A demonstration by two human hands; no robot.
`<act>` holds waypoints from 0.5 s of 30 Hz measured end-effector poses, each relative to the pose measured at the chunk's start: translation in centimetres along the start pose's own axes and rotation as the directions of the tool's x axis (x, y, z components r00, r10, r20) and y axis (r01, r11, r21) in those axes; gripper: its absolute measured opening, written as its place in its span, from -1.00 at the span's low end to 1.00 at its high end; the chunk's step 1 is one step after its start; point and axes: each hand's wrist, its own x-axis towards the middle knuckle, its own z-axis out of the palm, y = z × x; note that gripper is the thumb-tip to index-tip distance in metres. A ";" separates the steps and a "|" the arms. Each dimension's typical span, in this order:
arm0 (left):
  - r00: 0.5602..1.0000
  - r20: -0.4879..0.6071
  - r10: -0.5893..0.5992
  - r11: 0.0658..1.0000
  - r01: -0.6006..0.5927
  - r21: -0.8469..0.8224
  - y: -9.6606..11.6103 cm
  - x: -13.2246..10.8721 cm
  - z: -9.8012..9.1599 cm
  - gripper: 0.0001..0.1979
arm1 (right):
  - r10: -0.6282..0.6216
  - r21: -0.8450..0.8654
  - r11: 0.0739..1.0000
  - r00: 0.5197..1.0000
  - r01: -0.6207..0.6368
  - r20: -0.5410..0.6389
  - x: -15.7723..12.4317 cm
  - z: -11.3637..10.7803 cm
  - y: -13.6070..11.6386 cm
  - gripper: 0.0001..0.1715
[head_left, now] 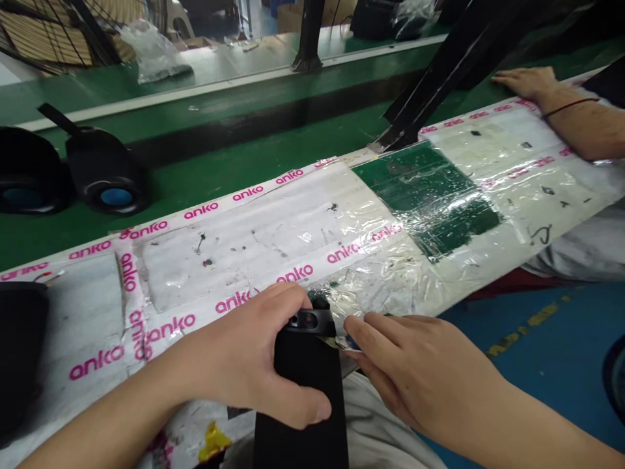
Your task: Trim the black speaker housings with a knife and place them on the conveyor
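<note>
My left hand [263, 352] is wrapped around a long black box-shaped device [305, 384], its thumb lying across the near face. At the device's far end is a glossy strip [312, 320] with small round openings. The device stands over my lap at the table's front edge. My right hand [405, 358] is closed beside the device's right edge. Its fingers pinch a small thin piece [342, 343] with a pale shiny tip and a bit of blue; the tip meets the corner of the device. Most of that piece is hidden by the fingers.
Two black rounded devices with blue discs [117, 197] stand at the left on the green surface [205, 140]. A black object [19, 352] is at the left edge. A black post [424, 78] rises behind the taped table cover [234, 247]. Another person's arm [566, 107] rests at the right.
</note>
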 end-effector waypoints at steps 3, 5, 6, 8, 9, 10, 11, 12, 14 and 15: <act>1.000 0.001 0.027 1.000 -0.027 0.005 0.0 0.0 0.0 -0.50 | 0.027 -0.022 0.999 1.000 -0.027 0.013 -0.2 0.0 -0.2 -0.75; 0.998 0.002 0.057 0.998 -0.057 0.019 -0.1 0.0 0.0 -0.50 | 0.043 -0.037 0.998 0.999 -0.042 0.027 -0.3 0.0 -0.3 -0.71; 0.997 0.005 0.071 0.997 -0.071 0.029 -0.2 0.0 0.0 -0.50 | 0.051 -0.044 0.998 0.998 -0.050 0.031 -0.2 0.0 -0.4 -0.69; 0.996 0.010 0.089 0.995 -0.089 0.050 -0.4 0.1 0.0 -0.49 | 0.060 -0.056 0.997 0.997 -0.058 0.039 -0.1 0.1 -0.5 -0.69; 0.996 0.012 0.091 0.994 -0.092 0.057 -0.5 0.1 0.0 -0.48 | 0.065 -0.060 0.996 0.997 -0.063 0.039 0.1 0.1 -0.6 -0.68; 0.996 0.015 0.090 0.994 -0.091 0.062 -0.5 0.1 0.0 -0.48 | 0.071 -0.063 0.996 0.997 -0.068 0.043 0.2 0.2 -0.6 -0.67; 0.996 0.015 0.084 0.994 -0.085 0.068 -0.6 0.1 0.0 -0.46 | 0.072 -0.060 0.996 0.996 -0.069 0.051 0.3 0.1 -0.6 -0.65; 0.997 0.012 0.076 0.994 -0.077 0.074 -0.6 0.2 0.0 -0.45 | 0.069 -0.055 0.996 0.996 -0.066 0.065 0.4 0.1 -0.6 -0.62; 0.999 0.005 0.052 0.995 -0.052 0.081 -0.5 0.2 0.1 -0.42 | 0.049 -0.043 0.998 0.993 -0.045 0.105 0.4 -0.2 -0.4 -0.55; 0.999 0.001 0.038 0.996 -0.038 0.077 -0.4 0.2 0.1 -0.41 | 0.038 -0.044 0.998 0.992 -0.033 0.123 0.4 -0.4 -0.3 -0.51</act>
